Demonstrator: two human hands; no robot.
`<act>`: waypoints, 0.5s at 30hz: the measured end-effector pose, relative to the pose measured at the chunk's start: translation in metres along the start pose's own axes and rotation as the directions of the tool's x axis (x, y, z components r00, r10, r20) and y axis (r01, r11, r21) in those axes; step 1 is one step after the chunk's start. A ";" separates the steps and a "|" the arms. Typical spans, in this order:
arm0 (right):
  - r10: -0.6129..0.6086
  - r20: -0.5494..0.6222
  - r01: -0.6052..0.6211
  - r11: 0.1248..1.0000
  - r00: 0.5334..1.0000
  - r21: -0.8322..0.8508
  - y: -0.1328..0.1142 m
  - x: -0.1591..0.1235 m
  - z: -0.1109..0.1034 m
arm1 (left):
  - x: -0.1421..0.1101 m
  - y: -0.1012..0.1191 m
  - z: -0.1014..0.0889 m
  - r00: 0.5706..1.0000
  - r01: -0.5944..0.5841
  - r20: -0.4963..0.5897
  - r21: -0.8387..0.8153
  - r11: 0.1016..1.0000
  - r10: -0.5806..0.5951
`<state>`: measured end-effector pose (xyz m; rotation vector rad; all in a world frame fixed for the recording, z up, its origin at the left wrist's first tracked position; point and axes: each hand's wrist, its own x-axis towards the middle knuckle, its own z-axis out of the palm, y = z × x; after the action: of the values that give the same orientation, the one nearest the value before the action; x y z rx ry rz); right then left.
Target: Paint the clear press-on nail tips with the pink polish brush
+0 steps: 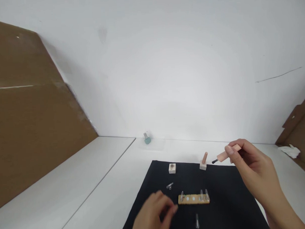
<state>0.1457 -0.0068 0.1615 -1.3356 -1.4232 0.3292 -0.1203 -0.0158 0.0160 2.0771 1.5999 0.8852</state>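
In my right hand [257, 171], thumb and fingers pinch a peach nail polish brush [229, 153] by its cap. The dark bristles point left, above the mat's far edge. My left hand [154, 211], a little blurred, curls with thumb and fingertips together beside the left end of a yellow strip [190, 202]; whether anything lies in that pinch is hidden. Clear nail tips [206, 194] stand upright on the strip, with white dots between them. A loose clear piece [170, 186] lies behind the strip, and another clear nail tip [197, 221] lies in front.
A whitish square bottle [172, 168] without a cap and a peach-capped bottle [203, 161] stand at the back of the black mat [220, 182]. A teal item [147, 139] sits by the wall. Cardboard [37, 108] flanks the left side; crumpled tissue [290, 151] lies right.
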 end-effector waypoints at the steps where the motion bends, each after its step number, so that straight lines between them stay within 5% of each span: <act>1: 0.002 0.007 -0.002 1.000 1.000 0.009 0.000 0.000 0.001 | 0.016 0.001 -0.010 0.998 0.063 -0.023 -0.032 0.997 -0.064; 4: 0.015 0.046 -0.016 1.000 0.999 0.025 -0.003 -0.004 0.005 | 0.070 -0.003 -0.024 0.987 0.161 0.032 -0.108 0.981 -0.159; 7: 0.021 0.091 -0.023 1.000 0.996 0.022 -0.004 -0.007 0.008 | 0.107 -0.017 -0.015 0.978 0.184 0.118 -0.134 0.974 -0.169; 15: 0.053 0.180 -0.072 0.992 0.982 0.099 -0.002 -0.007 0.015 | 0.119 -0.038 0.009 0.968 0.190 0.194 -0.146 0.971 -0.160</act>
<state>0.1307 -0.0062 0.1542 -1.2921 -1.4908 0.5692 -0.1230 0.1094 0.0160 1.8158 1.5328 0.7188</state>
